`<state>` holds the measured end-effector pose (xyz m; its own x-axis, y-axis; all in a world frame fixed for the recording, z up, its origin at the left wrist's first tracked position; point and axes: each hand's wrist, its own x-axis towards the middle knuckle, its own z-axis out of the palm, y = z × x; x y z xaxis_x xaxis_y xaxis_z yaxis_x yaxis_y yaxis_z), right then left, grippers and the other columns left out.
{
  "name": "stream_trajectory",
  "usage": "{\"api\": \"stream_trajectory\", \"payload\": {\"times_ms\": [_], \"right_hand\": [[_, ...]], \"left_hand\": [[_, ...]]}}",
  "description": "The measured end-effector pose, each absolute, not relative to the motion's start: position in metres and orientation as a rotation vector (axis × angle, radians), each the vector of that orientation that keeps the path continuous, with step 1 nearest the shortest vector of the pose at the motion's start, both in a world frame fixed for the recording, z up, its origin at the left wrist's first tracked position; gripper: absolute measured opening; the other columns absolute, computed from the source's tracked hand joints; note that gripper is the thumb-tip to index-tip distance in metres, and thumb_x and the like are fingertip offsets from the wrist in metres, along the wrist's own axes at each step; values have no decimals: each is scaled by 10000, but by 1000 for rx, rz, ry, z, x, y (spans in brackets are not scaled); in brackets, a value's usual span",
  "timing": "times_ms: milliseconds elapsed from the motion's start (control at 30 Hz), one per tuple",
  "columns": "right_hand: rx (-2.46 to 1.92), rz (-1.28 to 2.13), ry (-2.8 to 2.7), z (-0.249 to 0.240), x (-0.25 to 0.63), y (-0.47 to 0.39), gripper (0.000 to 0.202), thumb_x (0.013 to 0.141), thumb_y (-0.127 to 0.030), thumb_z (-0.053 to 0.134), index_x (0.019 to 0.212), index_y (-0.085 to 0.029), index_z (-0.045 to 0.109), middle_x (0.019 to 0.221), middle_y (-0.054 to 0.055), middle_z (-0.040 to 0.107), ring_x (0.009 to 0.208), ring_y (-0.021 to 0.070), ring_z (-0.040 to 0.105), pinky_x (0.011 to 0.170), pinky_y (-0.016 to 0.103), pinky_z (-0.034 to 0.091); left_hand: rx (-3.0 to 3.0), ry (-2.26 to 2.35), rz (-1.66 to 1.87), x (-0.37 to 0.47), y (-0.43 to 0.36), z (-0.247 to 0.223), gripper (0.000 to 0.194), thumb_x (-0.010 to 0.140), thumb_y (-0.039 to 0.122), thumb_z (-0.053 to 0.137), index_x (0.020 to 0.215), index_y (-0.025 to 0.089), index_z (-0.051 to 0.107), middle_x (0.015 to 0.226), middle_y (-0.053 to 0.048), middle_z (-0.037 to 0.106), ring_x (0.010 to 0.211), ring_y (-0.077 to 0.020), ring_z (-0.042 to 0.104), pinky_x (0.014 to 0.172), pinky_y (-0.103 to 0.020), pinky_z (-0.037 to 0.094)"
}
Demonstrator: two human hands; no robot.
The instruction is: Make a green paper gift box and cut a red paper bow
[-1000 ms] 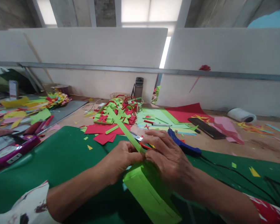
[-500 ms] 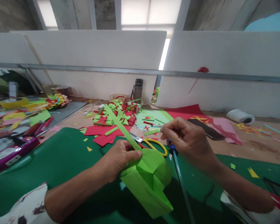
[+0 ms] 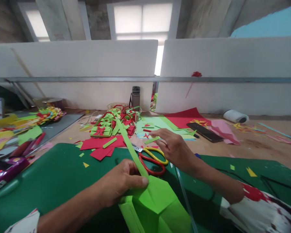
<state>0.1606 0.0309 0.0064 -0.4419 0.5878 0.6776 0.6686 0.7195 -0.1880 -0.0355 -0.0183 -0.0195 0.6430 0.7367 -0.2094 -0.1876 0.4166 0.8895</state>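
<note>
Green smooth mat [image 3: 43,181] underneath; bright green folded-paper box [image 3: 160,194] above it, just right of the left hand [image 3: 121,183], nearer the body than the right hand [image 3: 178,150]. Box should be light, springy, easy to crush; best hold is the strip joint, not the thin walls. Left pinches there, at the foot of the long green paper strip [image 3: 129,145]. Right reaches past red-and-yellow-handled scissors [image 3: 156,173] to a short green paper strip [image 3: 152,140], fingers bent; can't tell if gripping.
</note>
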Motion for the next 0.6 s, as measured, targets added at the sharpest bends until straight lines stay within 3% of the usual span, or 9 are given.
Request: {"api": "stream_trajectory", "payload": {"times_ms": [100, 167, 300, 400, 600], "right_hand": [[-905, -264, -2192, 1, 160, 33, 165, 874, -176, 496, 925, -138, 649, 835, 105, 710, 778, 228, 655, 739, 367, 514], [-843, -317, -2207, -1, 158, 31, 220, 872, -178, 511, 1054, -112, 613, 916, 131, 695, 858, 245, 639, 788, 394, 512], [-561, -512, -2316, 0, 149, 20, 388, 841, -85, 501, 1224, -143, 507, 1279, 176, 493, 1261, 306, 370, 985, 487, 381], [-449, -517, -2408, 1, 143, 10, 331, 844, -95, 487, 1160, -173, 552, 1348, 169, 417, 1331, 330, 245, 1013, 528, 318], [-610, -415, -2447, 0, 142, 10, 252, 811, -66, 500, 1004, -173, 620, 1324, 145, 476, 1317, 303, 283, 1009, 494, 309]], "left_hand": [[998, 649, 595, -35, -20, -25, 134, 627, 195, 743, 722, 121, 684, 667, -30, 663, 590, -120, 615, 576, -200, 462], [999, 651, 559, -33, -21, -27, 151, 618, 205, 748, 720, 115, 682, 634, -23, 641, 562, -111, 593, 551, -193, 439], [1073, 592, 526, -28, -24, -25, 168, 616, 228, 743, 687, 92, 673, 588, -13, 586, 520, -85, 525, 517, -179, 388], [1132, 560, 527, -26, -25, -24, 182, 604, 220, 746, 707, 90, 672, 601, -11, 579, 543, -86, 504, 546, -191, 387], [1101, 755, 500, -32, -24, -28, 232, 548, 274, 780, 640, 102, 654, 553, -11, 584, 479, -88, 495, 473, -191, 350]]}}
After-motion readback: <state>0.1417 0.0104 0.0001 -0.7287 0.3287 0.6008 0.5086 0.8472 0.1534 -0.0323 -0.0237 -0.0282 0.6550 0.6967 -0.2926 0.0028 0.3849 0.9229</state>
